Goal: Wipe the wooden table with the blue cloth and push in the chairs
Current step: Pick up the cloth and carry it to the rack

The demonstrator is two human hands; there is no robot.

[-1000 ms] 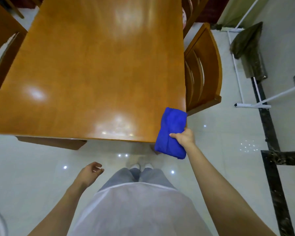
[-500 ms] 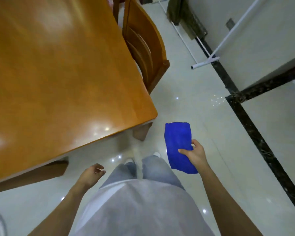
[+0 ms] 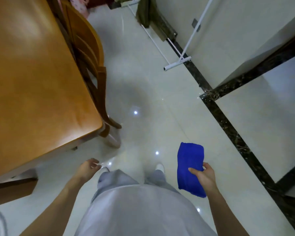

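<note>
Right hand [image 3: 205,177] pinches the folded, bright blue cloth [image 3: 189,167]; left hand [image 3: 88,168] hangs loosely curled.

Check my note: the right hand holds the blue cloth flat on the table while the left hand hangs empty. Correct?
Not quite. In the head view the right hand holds the cloth in the air over the floor, clear of the table, not flat on it. The left hand does hang empty.

Our right hand [image 3: 203,178] around the folded blue cloth [image 3: 190,159] (apart from the wooden table [image 3: 32,82]), our left hand [image 3: 87,169] loose at our side.
</note>
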